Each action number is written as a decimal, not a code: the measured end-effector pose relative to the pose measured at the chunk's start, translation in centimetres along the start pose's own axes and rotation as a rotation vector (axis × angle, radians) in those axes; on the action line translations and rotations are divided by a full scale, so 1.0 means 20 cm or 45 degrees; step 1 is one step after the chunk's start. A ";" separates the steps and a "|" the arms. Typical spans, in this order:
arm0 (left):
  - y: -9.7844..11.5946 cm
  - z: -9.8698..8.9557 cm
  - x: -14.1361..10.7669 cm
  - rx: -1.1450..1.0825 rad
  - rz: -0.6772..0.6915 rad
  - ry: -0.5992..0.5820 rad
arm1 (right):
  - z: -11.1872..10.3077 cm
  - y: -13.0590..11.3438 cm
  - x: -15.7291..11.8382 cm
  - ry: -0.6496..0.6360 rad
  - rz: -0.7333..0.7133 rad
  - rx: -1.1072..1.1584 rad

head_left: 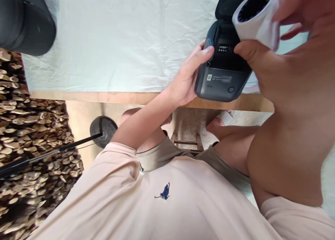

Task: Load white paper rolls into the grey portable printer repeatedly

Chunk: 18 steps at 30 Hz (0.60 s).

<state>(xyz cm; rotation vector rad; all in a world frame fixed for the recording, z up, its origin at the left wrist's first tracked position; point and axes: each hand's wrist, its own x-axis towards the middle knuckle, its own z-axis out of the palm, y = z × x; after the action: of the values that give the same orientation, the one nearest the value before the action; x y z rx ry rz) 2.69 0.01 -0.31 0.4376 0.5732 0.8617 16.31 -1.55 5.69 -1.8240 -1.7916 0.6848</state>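
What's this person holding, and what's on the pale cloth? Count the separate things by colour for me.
Dark grey: 2 (rounded, boxy device with an open lid, held; large rounded object at the upper left, cut off by the picture's edge)
White: 1 (cylindrical roll with a dark centre, held)
Total: 3

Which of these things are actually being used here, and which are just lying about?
In use:
Dark device, lid open, held in the left hand
White roll, held in the right hand

Apparently just lying about:
Dark rounded object, upper left
Black stand with a round base
Stacked wood
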 end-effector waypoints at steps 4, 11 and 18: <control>-0.01 0.01 -0.01 0.046 0.018 0.049 | -0.01 -0.01 0.00 -0.070 -0.063 -0.538; 0.00 0.01 0.00 0.039 0.051 -0.056 | 0.03 0.05 0.00 0.000 -0.198 -0.498; 0.01 0.03 -0.01 0.030 0.071 -0.110 | 0.02 0.05 -0.02 0.021 -0.496 -0.503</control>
<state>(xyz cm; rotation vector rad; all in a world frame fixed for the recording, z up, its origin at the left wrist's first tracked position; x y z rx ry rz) 2.77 -0.09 0.33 0.5117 0.4937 0.8853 16.79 -1.92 4.87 -1.6191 -2.3057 0.1732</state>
